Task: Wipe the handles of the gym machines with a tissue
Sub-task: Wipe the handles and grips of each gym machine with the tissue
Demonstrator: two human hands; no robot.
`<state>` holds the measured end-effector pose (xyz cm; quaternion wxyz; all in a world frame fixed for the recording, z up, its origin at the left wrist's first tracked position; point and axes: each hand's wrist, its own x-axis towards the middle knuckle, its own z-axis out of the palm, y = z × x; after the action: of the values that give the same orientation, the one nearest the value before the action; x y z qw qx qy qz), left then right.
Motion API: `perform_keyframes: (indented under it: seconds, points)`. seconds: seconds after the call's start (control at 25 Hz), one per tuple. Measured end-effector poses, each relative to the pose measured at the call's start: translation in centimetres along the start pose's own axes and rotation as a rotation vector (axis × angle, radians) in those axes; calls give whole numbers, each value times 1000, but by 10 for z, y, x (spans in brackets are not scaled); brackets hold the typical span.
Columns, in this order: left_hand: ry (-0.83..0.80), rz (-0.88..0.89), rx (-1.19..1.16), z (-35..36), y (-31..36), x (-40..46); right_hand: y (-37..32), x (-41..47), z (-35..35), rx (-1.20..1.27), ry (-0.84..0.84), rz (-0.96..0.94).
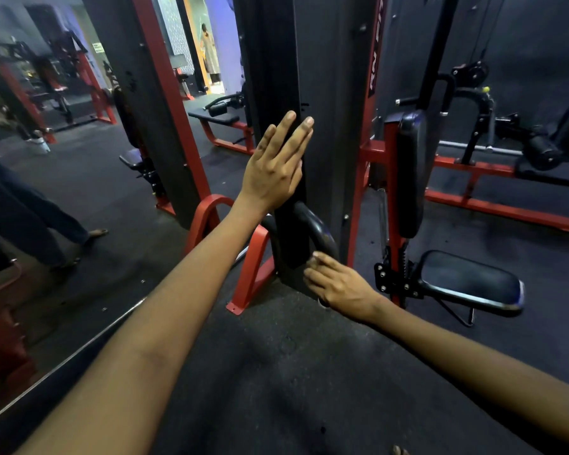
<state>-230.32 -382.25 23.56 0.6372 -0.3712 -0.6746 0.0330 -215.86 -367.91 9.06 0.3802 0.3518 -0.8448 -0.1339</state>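
Left hand [275, 165] sits just above frame centre, fingers straight and together, palm flat against the black upright column [286, 77] of the machine, bracing, holding nothing. Right hand [337, 284] is at 5 o'clock from it, low, fingers curled down at the black curved handle [319, 231] that loops out from the foot of the column; fingertips [316, 257] touch or nearly touch the handle's lower end. A small pale sliver shows under the heel of the right hand, maybe the tissue, but I cannot tell; I cannot confirm any tissue in that hand. Risks as I judge them: if the tissue is balled in the palm, bare skin rubs the handle and the wipe does nothing; the back of the handle is hidden behind the column, so that side could get skipped; the padded seat [470, 280] at 3 o'clock of the right hand leaves the forearm little room; the red frame foot [253, 267] at 9 o'clock could catch knuckles on a fast stroke
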Motion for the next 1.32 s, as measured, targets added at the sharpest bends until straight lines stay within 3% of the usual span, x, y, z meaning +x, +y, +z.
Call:
perform_keyframes:
  seconds: [0.12,0.16,0.24,0.36,0.44,0.56,0.68,0.8,0.88,1.0,1.08,1.24,1.32]
  points:
    - [-12,17,32,3,5,-12,-22,-45,9,136,-167,-85]
    - [-17,27,37,4,6,-13,-21,-55,3,275,-132,-48]
    - [-31,30,26,5,5,-12,-10,-51,-18,498,115,251]
    - [-28,-24,2,6,7,-12,13,-5,-46,670,456,947]
    - [-23,-40,-24,8,12,-16,4,19,-45,886,490,1210]
    - [-25,-29,-32,9,12,-16,-39,5,-24,1030,422,1458]
    - [1,-37,-55,10,8,-15,-31,-3,-17,1077,173,1470]
    - [15,-54,-73,10,9,-17,10,21,-24,1167,207,1355]
    - [16,-65,-93,10,11,-18,2,11,-19,1176,211,1313]
    - [16,-61,-85,10,11,-20,-35,-20,-1,1203,-65,1332]
    - [21,-59,-92,10,10,-19,-20,-16,4,1212,-200,1325]
    - [15,-62,-101,9,10,-17,9,4,-12,1377,220,1387]
    - [13,-73,-113,9,10,-20,-20,-15,-4,1302,161,1398]
